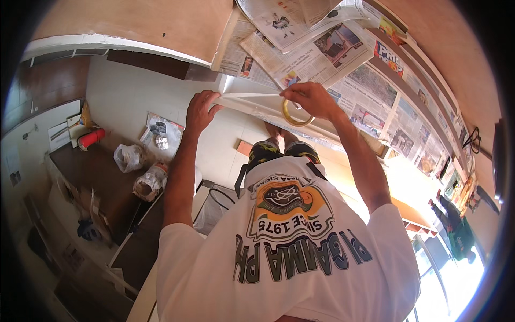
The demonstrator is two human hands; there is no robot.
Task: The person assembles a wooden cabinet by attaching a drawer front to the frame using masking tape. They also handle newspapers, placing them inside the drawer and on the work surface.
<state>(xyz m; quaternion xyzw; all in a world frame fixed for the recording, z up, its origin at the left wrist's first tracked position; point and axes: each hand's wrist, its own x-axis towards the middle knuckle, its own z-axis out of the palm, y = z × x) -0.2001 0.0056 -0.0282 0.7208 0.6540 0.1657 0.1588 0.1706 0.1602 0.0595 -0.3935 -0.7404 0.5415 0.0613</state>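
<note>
My right hand (313, 101) is closed on a roll of masking tape (287, 117), a yellowish ring that hangs below the fingers. A pale strip of tape (249, 96) runs from near the roll to my left hand (201, 110), whose thumb and fingertips pinch its other end. The strip stretches along a white ledge (252, 109), just below the newspaper sheets (300, 59). Whether the strip touches the ledge cannot be told.
A brown wooden panel (129, 24) is at upper left. Newspaper-covered slats (413, 80) curve along the right. At left, a dark brown table (86, 172) stands near plastic bags (129, 158) and a red cylinder (91, 138). Another person in a green shirt (460, 239) is at far right.
</note>
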